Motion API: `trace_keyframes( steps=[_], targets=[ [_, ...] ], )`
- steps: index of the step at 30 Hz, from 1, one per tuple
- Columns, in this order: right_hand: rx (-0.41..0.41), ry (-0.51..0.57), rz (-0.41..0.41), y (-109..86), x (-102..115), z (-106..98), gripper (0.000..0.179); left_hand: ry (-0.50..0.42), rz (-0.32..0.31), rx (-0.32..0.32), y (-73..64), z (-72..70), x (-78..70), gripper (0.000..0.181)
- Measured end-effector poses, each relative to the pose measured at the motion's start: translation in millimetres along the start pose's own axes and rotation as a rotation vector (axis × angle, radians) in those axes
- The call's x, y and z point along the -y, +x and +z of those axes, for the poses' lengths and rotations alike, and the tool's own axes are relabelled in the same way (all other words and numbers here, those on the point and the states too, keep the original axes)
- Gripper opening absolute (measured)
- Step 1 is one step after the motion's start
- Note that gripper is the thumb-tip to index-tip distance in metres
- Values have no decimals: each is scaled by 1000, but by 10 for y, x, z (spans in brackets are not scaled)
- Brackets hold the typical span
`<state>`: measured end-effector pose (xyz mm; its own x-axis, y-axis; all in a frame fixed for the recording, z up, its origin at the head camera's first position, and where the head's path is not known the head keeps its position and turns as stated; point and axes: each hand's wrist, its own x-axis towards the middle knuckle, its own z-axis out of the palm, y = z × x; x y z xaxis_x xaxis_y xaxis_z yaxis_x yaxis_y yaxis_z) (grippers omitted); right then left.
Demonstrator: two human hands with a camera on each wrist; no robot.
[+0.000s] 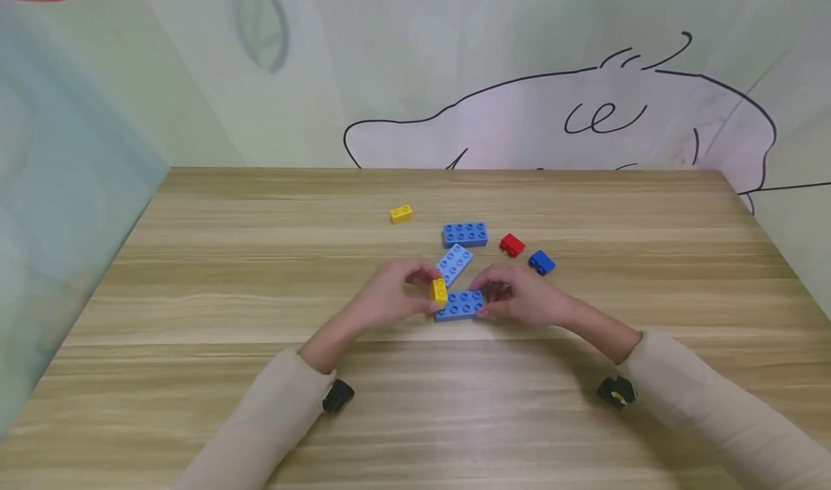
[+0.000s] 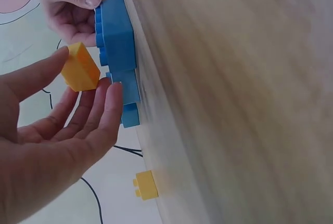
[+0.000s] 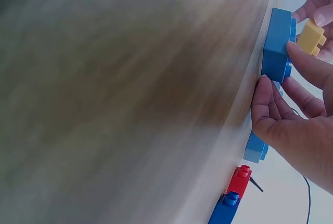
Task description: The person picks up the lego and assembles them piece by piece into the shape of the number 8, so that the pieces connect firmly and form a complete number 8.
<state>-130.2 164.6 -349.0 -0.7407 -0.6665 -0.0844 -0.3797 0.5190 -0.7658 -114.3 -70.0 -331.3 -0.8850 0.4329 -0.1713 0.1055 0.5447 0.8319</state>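
Note:
My left hand (image 1: 394, 293) pinches a small yellow toy brick (image 1: 439, 294) between thumb and fingertips. That brick is tilted, close over the left end of a blue eight-stud brick (image 1: 464, 304) lying studs up on the table. At the blue brick's right end, my right hand (image 1: 527, 296) holds it, the thumb (image 3: 304, 60) by the studs and the fingers at its end. Just behind lies a lighter blue eight-stud brick (image 1: 456, 262), set at a slant and partly hidden by the left hand. In the left wrist view the yellow brick (image 2: 81, 68) shows apart from the blue studs.
Farther back on the wooden table (image 1: 227, 273) lies another blue eight-stud brick (image 1: 464, 235). A second small yellow brick (image 1: 401, 214) sits back left. To the right, a small red brick (image 1: 512, 245) and a dark blue brick (image 1: 542, 263) lie on their sides. A patterned wall stands behind.

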Motion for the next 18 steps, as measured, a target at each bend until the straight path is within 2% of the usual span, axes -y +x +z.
trace_keyframes(
  steps=[10, 18],
  targets=[
    [6, -6, -3, 1, 5, -7, 31, 35, 6, 11, -4, 48, -1, 37],
    [11, -9, -15, 0, 3, -11, 31, 6, 0, 27, -18, 55, 6, 35]
  ],
)
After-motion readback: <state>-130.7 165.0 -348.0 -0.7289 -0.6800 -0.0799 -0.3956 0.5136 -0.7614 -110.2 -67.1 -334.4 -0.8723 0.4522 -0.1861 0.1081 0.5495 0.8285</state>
